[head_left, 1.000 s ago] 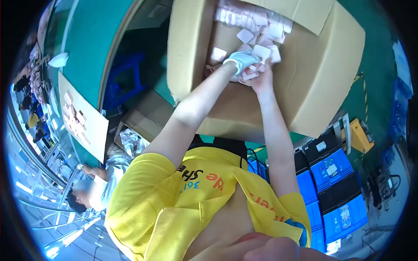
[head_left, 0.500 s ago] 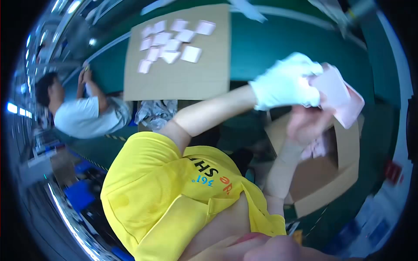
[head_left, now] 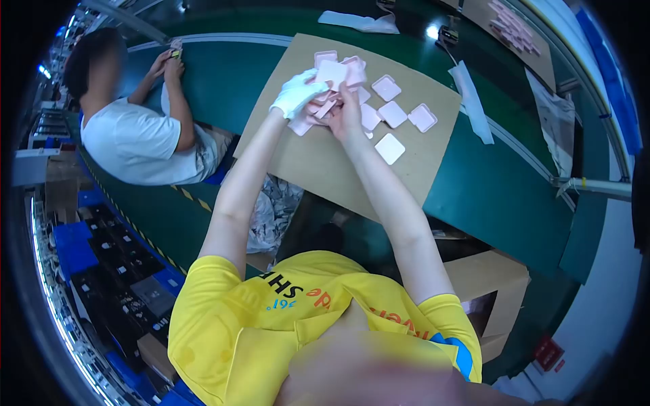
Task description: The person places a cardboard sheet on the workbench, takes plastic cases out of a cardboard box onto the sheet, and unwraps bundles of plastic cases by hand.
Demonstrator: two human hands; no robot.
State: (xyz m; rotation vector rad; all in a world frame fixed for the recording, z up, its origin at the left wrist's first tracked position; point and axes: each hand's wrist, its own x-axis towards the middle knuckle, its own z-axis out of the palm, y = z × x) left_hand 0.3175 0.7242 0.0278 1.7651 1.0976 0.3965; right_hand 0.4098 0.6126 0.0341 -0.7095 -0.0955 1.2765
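Observation:
Over the cardboard sheet (head_left: pixel 284 145) on the green bench, both my hands are among small pink square pieces with rounded corners. My left hand (head_left: pixel 298 93), in a white glove, is closed on a pale pink square piece (head_left: pixel 332 74). Close beside it, my bare right hand (head_left: pixel 347 116) has its fingers curled against pink pieces too; its fingertips are partly hidden. Other pieces lie under and around the hands. To the right on the cardboard are loose ones, some with a raised rim, such as this pink shallow piece (head_left: pixel 423 118) and a plain one (head_left: pixel 390 149).
A co-worker (head_left: pixel 142 135) sits at the left, hands at a small object. An open cardboard box (head_left: pixel 497 284) stands low at my right. Crumpled grey plastic (head_left: pixel 271 210) lies below the bench edge. Further pink pieces (head_left: pixel 511 27) rest on another board at the far right.
My hands have swung from above the box at the right to the cardboard sheet, bringing pink pieces with them. The view has turned as well.

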